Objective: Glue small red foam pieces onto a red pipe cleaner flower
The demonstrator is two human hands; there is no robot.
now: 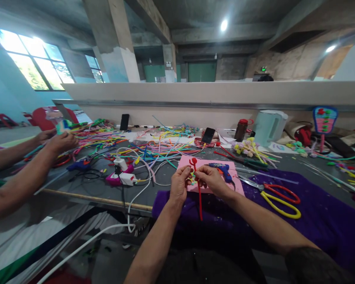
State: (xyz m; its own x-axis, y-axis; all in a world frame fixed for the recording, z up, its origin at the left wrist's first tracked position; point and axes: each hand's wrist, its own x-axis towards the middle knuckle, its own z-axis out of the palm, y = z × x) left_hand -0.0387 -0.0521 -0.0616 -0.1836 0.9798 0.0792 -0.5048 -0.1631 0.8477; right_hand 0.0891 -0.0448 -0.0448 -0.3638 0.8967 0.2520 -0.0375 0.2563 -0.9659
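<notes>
A red pipe cleaner [200, 203], bent into a small curled shape at its top, hangs upright between my two hands. My left hand [180, 182] pinches at its left side, and my right hand [212, 178] grips it from the right; both have their fingers closed. The straight tail dangles below my fingers. Beneath them lies a pink sheet [183, 161], with small yellow and green bits partly hidden by my hands. On that sheet, just behind my right hand, a blue glue gun [225, 172] rests. Scissors with red and yellow handles [281, 197] lie to the right on purple cloth [316, 213].
Many coloured pipe cleaners [162, 148] spread across the table behind. A power strip with white plugs [121, 177] and cables sits left. A phone [208, 135], brown bottle [241, 130] and pale kettle [269, 127] stand farther back. Another person's hands [62, 142] work at far left.
</notes>
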